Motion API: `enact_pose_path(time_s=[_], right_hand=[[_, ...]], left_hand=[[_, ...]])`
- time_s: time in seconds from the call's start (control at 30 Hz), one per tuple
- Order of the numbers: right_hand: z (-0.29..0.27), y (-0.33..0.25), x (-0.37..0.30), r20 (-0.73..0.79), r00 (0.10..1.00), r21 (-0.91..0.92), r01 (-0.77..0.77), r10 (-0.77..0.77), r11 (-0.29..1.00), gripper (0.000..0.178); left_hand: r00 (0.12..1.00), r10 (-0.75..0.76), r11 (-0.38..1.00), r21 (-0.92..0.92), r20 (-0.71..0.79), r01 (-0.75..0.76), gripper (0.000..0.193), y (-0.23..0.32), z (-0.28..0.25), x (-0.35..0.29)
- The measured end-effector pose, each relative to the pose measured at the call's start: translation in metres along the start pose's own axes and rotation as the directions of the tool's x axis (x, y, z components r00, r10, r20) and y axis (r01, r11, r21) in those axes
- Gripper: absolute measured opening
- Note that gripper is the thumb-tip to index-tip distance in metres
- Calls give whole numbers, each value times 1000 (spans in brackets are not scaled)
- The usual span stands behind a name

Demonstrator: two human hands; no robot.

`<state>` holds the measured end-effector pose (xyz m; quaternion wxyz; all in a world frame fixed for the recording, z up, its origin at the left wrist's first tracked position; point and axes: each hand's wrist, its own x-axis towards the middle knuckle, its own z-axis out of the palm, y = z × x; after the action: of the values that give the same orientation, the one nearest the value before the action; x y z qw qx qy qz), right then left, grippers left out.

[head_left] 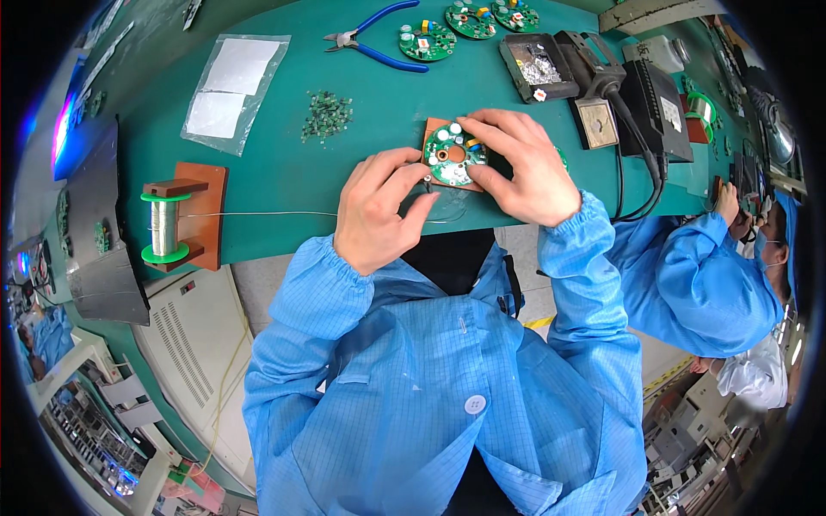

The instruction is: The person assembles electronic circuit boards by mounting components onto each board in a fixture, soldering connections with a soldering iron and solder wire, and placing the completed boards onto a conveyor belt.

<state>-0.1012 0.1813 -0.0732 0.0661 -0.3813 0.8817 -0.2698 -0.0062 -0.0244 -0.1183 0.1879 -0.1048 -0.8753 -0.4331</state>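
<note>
A round green circuit board (446, 173) with white, yellow and copper-coloured parts rests on a brown block (429, 128) near the table's front edge. My right hand (527, 168) grips the board's right side, fingers at its far edge and thumb at its near right. Close to the board's left edge, my left hand (376, 209) bends its thumb and forefinger toward each other. A tiny dark piece shows between those fingertips, too small to name. Solder wire from a spool (164, 227) on a brown stand runs along the table toward my left hand.
Small green pieces (327, 116) lie in a pile beyond my left hand. Farther back are blue-handled cutters (379, 38) and several round boards (428, 41). A dark tray (538, 67), a soldering-iron holder (595, 120) and a black box (656, 112) stand right. A co-worker (701, 271) sits at right.
</note>
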Motion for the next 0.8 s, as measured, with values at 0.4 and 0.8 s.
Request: enact_pose_path(time_s=[0.4,0.8], right_hand=[[1,-6,-6,-177,984,23,-14,18,1000,55],[25,-9,-12,-435,900,-104,-84,30,991,25]], left_hand=[[998,-59,990,-133,-23,55,31,7,-9,8],[997,-65,995,-73,43,68,28,1,8,42]])
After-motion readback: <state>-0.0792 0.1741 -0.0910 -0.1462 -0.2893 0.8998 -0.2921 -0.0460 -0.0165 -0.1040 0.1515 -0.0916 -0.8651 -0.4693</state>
